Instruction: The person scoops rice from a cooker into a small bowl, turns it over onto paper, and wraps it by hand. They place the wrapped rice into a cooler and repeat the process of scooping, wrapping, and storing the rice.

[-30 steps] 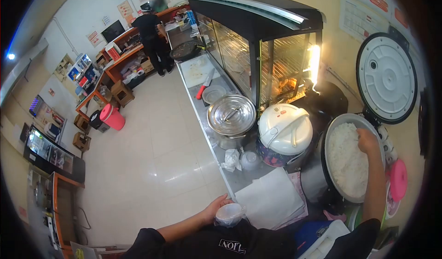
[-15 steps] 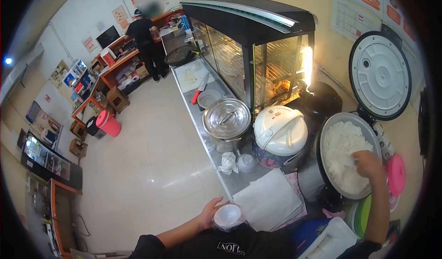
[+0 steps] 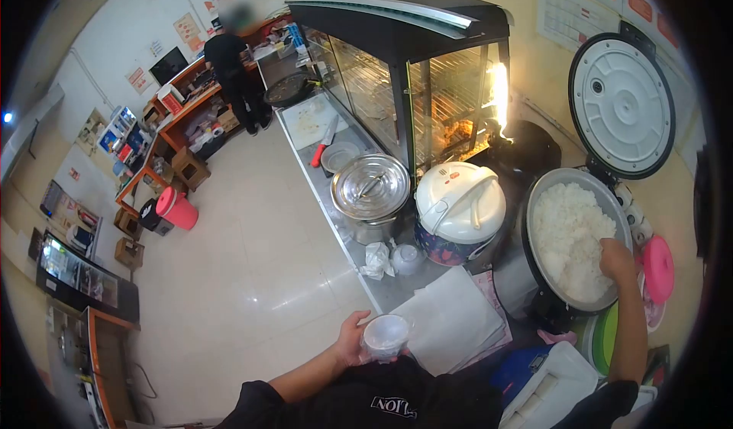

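Observation:
My left hand (image 3: 352,339) holds a small white bowl (image 3: 387,333) upright near my chest, at the bottom middle. On the right, my right hand (image 3: 617,261) is closed at the rim of a large open cooker, over the white rice (image 3: 571,238). Whatever its fingers hold is hidden in the rice or behind the hand. The cooker's lid (image 3: 624,107) stands raised behind it. White paper sheets (image 3: 450,322) lie on the counter between the bowl and the cooker.
A white rice cooker (image 3: 460,204) and a lidded steel pot (image 3: 370,187) stand before a lit glass cabinet (image 3: 450,101). A red-handled knife (image 3: 318,155) lies by a cutting board (image 3: 311,122). Another person (image 3: 229,70) stands at the far shelves.
My right hand has shifted toward the cooker's right rim. The bowl in my left hand has moved slightly up and right. The whole view has shifted a little.

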`<state>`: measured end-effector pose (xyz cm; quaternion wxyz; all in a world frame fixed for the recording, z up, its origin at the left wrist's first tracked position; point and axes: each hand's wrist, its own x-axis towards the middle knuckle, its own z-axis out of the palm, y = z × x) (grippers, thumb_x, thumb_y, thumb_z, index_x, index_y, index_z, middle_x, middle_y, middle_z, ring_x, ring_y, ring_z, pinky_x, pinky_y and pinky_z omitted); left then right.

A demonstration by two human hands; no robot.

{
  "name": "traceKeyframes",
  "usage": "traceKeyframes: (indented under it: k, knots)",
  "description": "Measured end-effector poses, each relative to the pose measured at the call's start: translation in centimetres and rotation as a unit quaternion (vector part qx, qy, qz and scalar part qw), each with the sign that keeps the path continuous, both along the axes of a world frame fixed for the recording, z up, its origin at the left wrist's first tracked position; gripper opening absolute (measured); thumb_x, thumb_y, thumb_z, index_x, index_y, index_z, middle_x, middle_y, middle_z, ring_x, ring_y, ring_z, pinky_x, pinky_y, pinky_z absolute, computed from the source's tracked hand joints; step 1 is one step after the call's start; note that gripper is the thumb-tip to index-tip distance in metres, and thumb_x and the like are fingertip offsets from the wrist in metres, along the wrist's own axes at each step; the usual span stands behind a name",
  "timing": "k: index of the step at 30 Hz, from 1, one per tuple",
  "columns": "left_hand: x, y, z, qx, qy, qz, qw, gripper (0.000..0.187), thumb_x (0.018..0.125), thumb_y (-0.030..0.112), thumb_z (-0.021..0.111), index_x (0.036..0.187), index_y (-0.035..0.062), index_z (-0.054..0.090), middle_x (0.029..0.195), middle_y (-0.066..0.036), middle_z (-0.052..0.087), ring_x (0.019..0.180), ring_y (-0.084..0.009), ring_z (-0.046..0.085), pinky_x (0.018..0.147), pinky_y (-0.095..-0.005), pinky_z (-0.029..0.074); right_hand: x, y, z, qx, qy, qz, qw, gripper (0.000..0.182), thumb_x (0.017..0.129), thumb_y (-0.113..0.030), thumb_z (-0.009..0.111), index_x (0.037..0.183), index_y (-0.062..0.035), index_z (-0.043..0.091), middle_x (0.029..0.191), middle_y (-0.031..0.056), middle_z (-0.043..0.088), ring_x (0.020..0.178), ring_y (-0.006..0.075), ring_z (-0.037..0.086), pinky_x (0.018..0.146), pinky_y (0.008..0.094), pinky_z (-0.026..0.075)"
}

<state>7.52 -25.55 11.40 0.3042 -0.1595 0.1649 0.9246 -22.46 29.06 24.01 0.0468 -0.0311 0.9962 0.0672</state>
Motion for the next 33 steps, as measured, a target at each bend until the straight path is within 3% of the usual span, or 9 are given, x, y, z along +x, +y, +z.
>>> traceKeyframes:
  k: [3, 6, 9, 10, 13, 16, 22, 25, 33]
  knots:
    - [-1.4, 1.3, 1.5, -0.09, -0.003, 0.013, 0.996, 0.076, 0.097, 0.052, 0.029, 0.148, -0.0034, 0.042, 0.144, -0.027, 0.052, 0.119, -0.0544, 0.058, 0.097, -0.0577, 0.052, 2.1, -1.6, 1.2, -0.005, -0.015, 0.015, 1.0, 0.03, 0.085, -0.006, 0.055, 0.11, -0.0075, 0.07, 0.107, 0.0228, 0.07, 0.105, 0.0404, 0.067, 0.091, 0.0493, 0.052]
    - [-2.6, 1.4, -1.4, -0.148, 0.019, 0.03, 0.988, 0.061, 0.101, 0.041, 0.032, 0.145, 0.0028, 0.049, 0.136, -0.02, 0.061, 0.118, -0.0373, 0.065, 0.092, -0.0509, 0.057, 4.3, -5.4, 3.4, 0.01, -0.089, 0.043, 0.995, 0.039, 0.081, -0.007, 0.058, 0.118, -0.0102, 0.071, 0.112, 0.02, 0.071, 0.11, 0.0388, 0.066, 0.093, 0.0476, 0.053]
    - [-3.3, 0.5, -2.5, -0.144, 0.001, 0.008, 0.99, 0.054, 0.103, 0.038, 0.034, 0.14, 0.005, 0.055, 0.124, -0.015, 0.068, 0.106, -0.0287, 0.071, 0.076, -0.0429, 0.061, 4.7, -6.0, 2.7, 0.003, -0.169, 0.095, 0.981, 0.042, 0.078, -0.008, 0.061, 0.119, -0.0095, 0.071, 0.113, 0.0206, 0.071, 0.11, 0.038, 0.067, 0.094, 0.0462, 0.053]
    - [-3.7, 1.6, 0.7, -0.185, 0.0, 0.035, 0.982, 0.056, 0.104, 0.044, 0.033, 0.138, 0.006, 0.056, 0.118, -0.013, 0.07, 0.096, -0.0271, 0.073, 0.063, -0.0378, 0.061, 3.8, -4.8, 0.4, -0.01, -0.19, 0.103, 0.976, 0.043, 0.076, -0.009, 0.062, 0.118, -0.0088, 0.071, 0.113, 0.0217, 0.07, 0.11, 0.0375, 0.067, 0.094, 0.0452, 0.053]
    - [-4.1, 0.9, 2.4, -0.084, 0.039, 0.036, 0.995, 0.061, 0.104, 0.049, 0.033, 0.14, 0.0051, 0.054, 0.121, -0.016, 0.069, 0.097, -0.033, 0.072, 0.064, -0.0419, 0.061, 3.0, -3.5, 0.7, -0.098, -0.267, 0.148, 0.947, 0.044, 0.073, -0.014, 0.06, 0.114, -0.004, 0.073, 0.103, 0.026, 0.072, 0.097, 0.0393, 0.07, 0.088, 0.0465, 0.053]
    - [-4.4, 3.0, 5.9, -0.122, 0.028, 0.103, 0.987, 0.074, 0.101, 0.057, 0.032, 0.142, -0.0028, 0.048, 0.124, -0.024, 0.065, 0.098, -0.0431, 0.07, 0.069, -0.046, 0.062, 4.4, -4.4, 3.6, -0.175, -0.343, 0.043, 0.922, 0.041, 0.082, -0.018, 0.062, 0.12, -0.0071, 0.071, 0.086, 0.0115, 0.072, 0.075, 0.0229, 0.068, 0.067, 0.0372, 0.053]
    - [-8.9, 5.0, 8.7, -0.152, 0.12, 0.041, 0.98, 0.069, 0.1, 0.054, 0.036, 0.143, 0.0023, 0.048, 0.13, -0.02, 0.062, 0.1, -0.0404, 0.07, 0.071, -0.0459, 0.062, 3.5, -5.0, 1.7, -0.363, -0.396, -0.04, 0.842, 0.019, 0.086, -0.015, 0.058, 0.102, -0.0124, 0.067, 0.07, -0.0013, 0.056, 0.055, 0.0078, 0.045, 0.046, 0.0279, 0.034]
    - [-13.9, 6.7, 10.5, -0.196, 0.226, 0.033, 0.954, 0.065, 0.101, 0.053, 0.04, 0.145, 0.0053, 0.044, 0.137, -0.019, 0.057, 0.117, -0.0378, 0.064, 0.089, -0.0491, 0.058, 1.6, -3.5, -0.1, -0.452, -0.436, -0.054, 0.776, 0.012, 0.086, -0.014, 0.057, 0.096, -0.0146, 0.063, 0.07, -0.0024, 0.055, 0.053, 0.0055, 0.04, 0.045, 0.0266, 0.03]
    - [-25.1, 19.3, 15.2, -0.453, 0.412, 0.05, 0.789, 0.049, 0.105, 0.04, 0.05, 0.139, 0.0048, 0.044, 0.125, -0.014, 0.059, 0.118, -0.0221, 0.059, 0.095, -0.0398, 0.053, 3.8, -1.7, 7.6, -0.427, -0.156, -0.032, 0.89, 0.028, 0.082, -0.009, 0.057, 0.109, -0.0069, 0.061, 0.077, 0.0015, 0.063, 0.062, 0.0104, 0.052, 0.053, 0.0277, 0.04]
